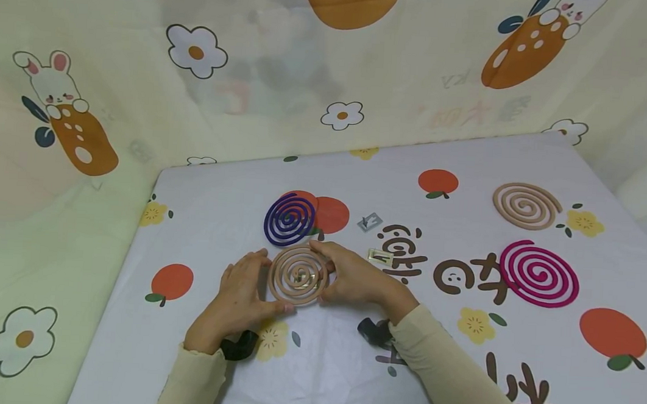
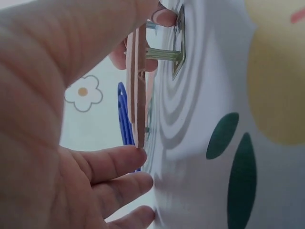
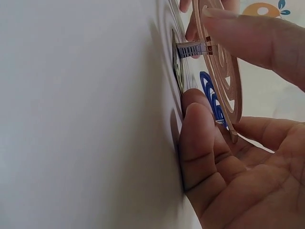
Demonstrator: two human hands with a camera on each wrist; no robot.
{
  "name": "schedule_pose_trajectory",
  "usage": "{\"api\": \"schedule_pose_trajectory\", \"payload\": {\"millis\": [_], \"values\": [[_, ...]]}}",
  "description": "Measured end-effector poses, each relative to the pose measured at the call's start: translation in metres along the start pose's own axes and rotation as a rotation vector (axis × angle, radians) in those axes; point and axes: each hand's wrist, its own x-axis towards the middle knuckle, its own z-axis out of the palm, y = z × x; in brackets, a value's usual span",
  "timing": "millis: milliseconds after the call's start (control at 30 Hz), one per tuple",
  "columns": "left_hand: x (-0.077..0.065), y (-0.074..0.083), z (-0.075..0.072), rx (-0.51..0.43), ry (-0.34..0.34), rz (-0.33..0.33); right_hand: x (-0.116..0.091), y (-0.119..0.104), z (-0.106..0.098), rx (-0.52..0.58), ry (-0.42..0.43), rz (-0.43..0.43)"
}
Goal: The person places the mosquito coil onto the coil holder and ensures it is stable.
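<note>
A beige mosquito coil (image 1: 299,275) lies level on a small metal coil stand (image 2: 178,45), raised just above the tablecloth. My left hand (image 1: 240,295) holds the coil's left side, thumb at the near edge and a fingertip touching the rim. My right hand (image 1: 355,277) grips the opposite side, with thumb and fingers at the rim. In the right wrist view the stand's upright tab (image 3: 193,49) reaches the coil (image 3: 224,71). Just beyond the hands lies a dark blue mosquito coil (image 1: 289,220).
Two loose metal stands, one silver (image 1: 370,222) and one gold-toned (image 1: 381,257), lie right of the hands. Farther right are another beige coil (image 1: 526,205) and a magenta coil (image 1: 539,274). A printed curtain (image 1: 251,113) rises behind the table.
</note>
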Motion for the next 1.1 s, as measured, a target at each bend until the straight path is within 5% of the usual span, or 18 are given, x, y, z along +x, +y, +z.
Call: {"api": "schedule_pose_trajectory", "payload": {"millis": [1100], "values": [[0.0002,0.0039,-0.0019,0.016,-0.01,-0.022,-0.0018,-0.0007,-0.0018,0.019,-0.009,0.025]]}}
